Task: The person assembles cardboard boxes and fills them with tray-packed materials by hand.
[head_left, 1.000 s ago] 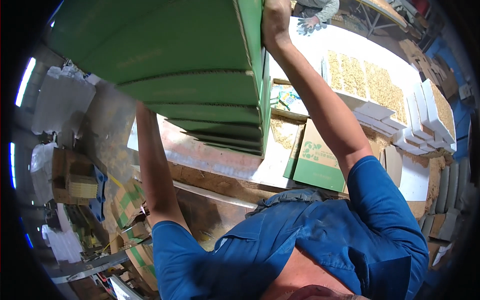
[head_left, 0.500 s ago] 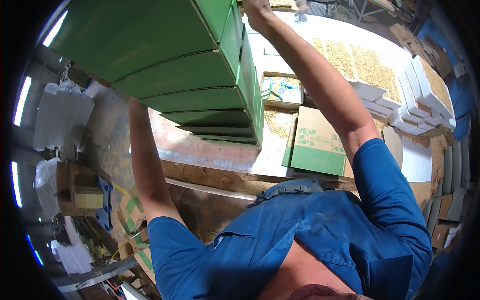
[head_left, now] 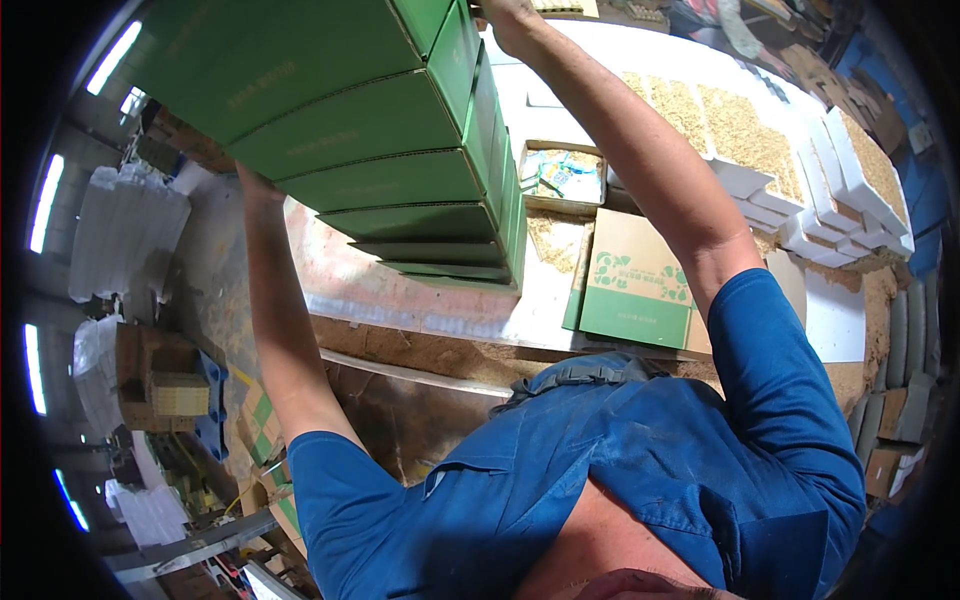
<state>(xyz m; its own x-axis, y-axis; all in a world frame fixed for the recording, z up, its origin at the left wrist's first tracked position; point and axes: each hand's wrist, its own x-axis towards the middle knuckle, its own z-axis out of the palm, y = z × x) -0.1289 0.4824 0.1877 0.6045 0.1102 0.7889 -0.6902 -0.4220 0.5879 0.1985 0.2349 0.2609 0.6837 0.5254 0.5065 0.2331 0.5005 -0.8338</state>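
Observation:
A tall stack of green cardboard boxes (head_left: 370,170) rises at the upper left, its top cut off by the picture edge. My left hand (head_left: 262,187) is raised against the stack's left edge, its fingers hidden behind the cardboard. On the other side, my right hand (head_left: 508,22) reaches up beside the upper boxes at the top edge of the view; its fingers are out of sight. Whether either hand grips a box cannot be seen. Below my right forearm a flat green and brown carton (head_left: 637,290) lies on the white table (head_left: 450,318).
An open box of small packets (head_left: 563,178) stands beyond the carton. White foam trays filled with straw-coloured shavings (head_left: 745,115) are stacked at the right. Another person's arm (head_left: 738,28) shows at the far right. Brown cartons (head_left: 165,375) stand at the left.
The stack's upper edges sit slightly higher in the view. My left hand has moved a little up and left; my right hand has hardly moved. Another person's arm now shows at the far right.

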